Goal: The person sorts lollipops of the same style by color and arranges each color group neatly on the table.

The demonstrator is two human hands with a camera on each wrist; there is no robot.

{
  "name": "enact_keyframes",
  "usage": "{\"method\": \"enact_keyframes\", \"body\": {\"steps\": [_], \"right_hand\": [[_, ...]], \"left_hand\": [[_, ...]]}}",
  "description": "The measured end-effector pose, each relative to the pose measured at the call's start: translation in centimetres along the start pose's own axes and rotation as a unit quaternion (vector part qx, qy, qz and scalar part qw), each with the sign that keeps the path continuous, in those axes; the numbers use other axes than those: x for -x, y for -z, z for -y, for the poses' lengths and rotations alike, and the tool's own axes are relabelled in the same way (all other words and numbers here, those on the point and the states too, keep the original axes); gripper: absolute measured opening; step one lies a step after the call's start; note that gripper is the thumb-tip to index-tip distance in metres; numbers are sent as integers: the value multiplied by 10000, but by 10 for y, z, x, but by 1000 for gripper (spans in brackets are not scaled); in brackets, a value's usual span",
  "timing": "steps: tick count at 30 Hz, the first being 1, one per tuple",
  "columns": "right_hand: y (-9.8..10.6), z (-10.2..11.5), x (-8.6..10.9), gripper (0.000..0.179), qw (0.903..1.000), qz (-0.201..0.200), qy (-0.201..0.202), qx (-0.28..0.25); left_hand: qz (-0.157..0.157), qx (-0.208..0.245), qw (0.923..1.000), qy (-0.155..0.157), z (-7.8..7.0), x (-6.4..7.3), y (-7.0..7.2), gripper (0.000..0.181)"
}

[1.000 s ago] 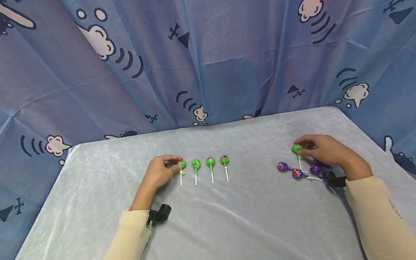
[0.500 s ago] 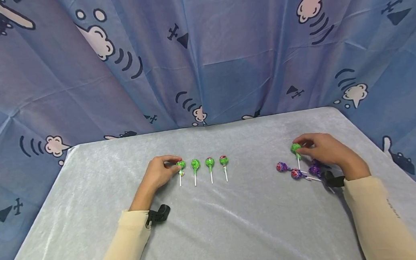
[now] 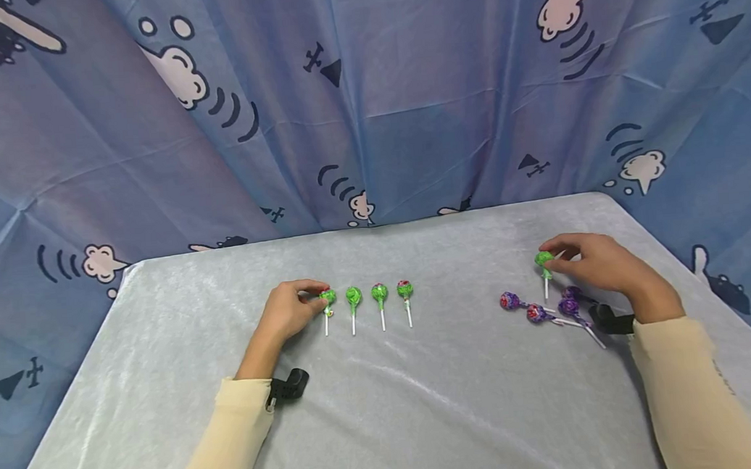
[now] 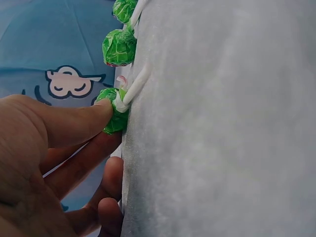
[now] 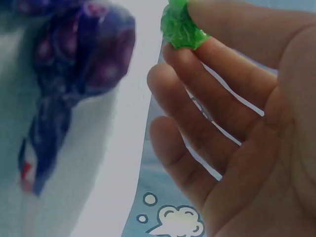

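Left hand [image 3: 286, 312]: pinching round green crinkle-wrapped lollipop [image 4: 117, 123] between thumb [image 4: 79, 121] and fingers [image 4: 84, 165].
Right hand [image 3: 603, 262]: pinching second green lollipop [image 3: 543, 258] likewise, near round purple-wrapped lollipops [image 3: 569, 306].

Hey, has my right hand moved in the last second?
Yes. In the head view the right hand, pinching a green lollipop, has shifted slightly right and upward in the picture, judged against the leftmost purple lollipop.

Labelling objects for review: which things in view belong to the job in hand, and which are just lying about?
Likely in the job:
green lollipop pinched by the left hand
green lollipop pinched by the right hand
three green lollipops in line

Perhaps just lying about:
purple lollipops, in neither hand
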State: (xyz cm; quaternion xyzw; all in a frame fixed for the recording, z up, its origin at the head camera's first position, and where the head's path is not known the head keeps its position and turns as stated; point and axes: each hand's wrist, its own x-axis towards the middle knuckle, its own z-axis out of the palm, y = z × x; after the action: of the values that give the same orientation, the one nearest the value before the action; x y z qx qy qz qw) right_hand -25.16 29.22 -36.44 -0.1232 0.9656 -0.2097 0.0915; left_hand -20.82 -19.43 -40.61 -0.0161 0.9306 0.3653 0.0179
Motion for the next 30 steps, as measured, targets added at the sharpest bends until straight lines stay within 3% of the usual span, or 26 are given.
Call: {"method": "enact_keyframes", "body": {"steps": [6, 16, 24, 30], "right_hand": [[2, 6, 0, 46, 9999, -46, 109, -50], [-1, 29, -5, 42, 9994, -58, 314, -145], [3, 56, -10, 39, 9983, -56, 529, -219], [-3, 85, -20, 35, 9936, -67, 954, -595]], "left_hand": [[4, -293, 9996, 58, -5, 0, 0, 27], [-37, -1121, 9936, -155, -11, 3, 6, 26], [222, -1004, 9946, -127, -16, 2, 6, 29], [210, -975, 9950, -101, -15, 5, 6, 28]]}}
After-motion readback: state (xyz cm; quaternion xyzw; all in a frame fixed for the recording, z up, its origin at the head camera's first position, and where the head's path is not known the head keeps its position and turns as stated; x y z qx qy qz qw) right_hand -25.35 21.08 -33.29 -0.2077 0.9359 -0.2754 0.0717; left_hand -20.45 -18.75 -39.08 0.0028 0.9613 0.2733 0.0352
